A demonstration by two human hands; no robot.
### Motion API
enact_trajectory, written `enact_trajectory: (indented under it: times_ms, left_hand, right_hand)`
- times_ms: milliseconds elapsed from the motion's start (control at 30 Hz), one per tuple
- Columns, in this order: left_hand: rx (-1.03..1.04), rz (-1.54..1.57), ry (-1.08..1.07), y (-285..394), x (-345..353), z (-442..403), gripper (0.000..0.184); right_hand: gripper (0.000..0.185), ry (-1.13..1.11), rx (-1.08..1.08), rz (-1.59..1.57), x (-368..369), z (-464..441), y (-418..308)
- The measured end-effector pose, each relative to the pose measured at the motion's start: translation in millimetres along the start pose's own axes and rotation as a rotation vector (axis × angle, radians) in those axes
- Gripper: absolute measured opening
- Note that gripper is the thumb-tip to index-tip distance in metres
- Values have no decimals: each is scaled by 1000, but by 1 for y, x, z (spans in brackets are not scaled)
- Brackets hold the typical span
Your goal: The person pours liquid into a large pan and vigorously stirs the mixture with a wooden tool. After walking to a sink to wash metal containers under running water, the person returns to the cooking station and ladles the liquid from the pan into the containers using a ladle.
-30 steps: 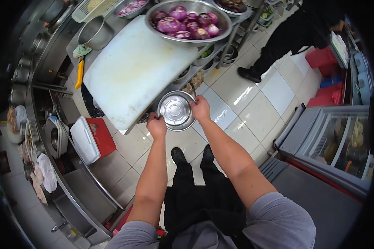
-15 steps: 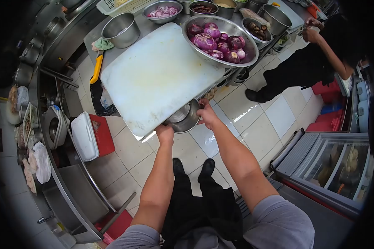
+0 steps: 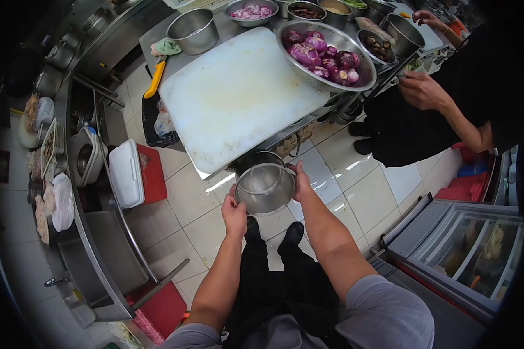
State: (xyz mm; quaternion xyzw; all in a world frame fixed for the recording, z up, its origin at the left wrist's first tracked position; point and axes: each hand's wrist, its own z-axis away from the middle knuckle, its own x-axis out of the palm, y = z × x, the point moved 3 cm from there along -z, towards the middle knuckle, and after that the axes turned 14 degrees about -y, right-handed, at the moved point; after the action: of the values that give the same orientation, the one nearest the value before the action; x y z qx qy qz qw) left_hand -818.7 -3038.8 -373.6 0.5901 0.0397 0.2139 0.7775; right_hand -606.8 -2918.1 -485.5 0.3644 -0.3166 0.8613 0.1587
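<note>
Between my two hands is a round stainless steel pot [image 3: 265, 189], held just off the front edge of the white cutting board [image 3: 239, 99]. My left hand [image 3: 234, 215] grips its near left rim, and my right hand [image 3: 300, 181] closes on the right side. Bare metal shows inside the pot. Darker metal behind it, under the board, is too shadowed to name. On the board's right corner rests a steel colander [image 3: 364, 67] of peeled red onions [image 3: 320, 53]. A yellow-handled knife [image 3: 155, 78] lies at the board's left, its blade hidden by a green cloth [image 3: 166, 46].
Along the back of the table stand a steel pot [image 3: 193, 32], a bowl of cut onions [image 3: 251, 11] and several ingredient bowls. A co-worker's hand [image 3: 422, 90] is at the right. A red cooler with a white lid [image 3: 125, 174] sits left; a glass-topped chest [image 3: 460, 244] stands right.
My hands have drawn the pot out from beneath the board's front edge toward me, and its opening now faces up more. The co-worker has come nearer at the right.
</note>
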Motion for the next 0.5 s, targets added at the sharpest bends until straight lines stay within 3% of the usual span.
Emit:
enact_trajectory:
  times_ms: [67,133,167,200,267,367,467,500]
  left_hand:
    - [-97,38,-28,8,-14,45,27]
    - [-157,55,-41,13,-34,92,27]
    - [-171,59,-38,10,-48,114,28]
    - [-196,72,-35,3,-60,132,28]
    - [-216,86,-32,-12,-80,142,28]
    - [-318,72,-20,-48,-113,152,28]
    - [-300,-7,0,-113,-160,151,27]
    - [-334,27,-22,-122,-173,156,26]
  right_hand:
    - [77,89,44,42,16,5,-4]
    - [72,261,-78,110,32,5,-8]
    - [56,347,-98,147,36,-3,-5]
    - [56,335,-86,154,38,-19,8]
    - [47,130,-298,485,56,-56,27]
    - [48,34,-435,779,69,-106,61]
    - [43,-12,-359,1025,17,-88,87]
    - [42,43,-240,1090,-31,-78,102]
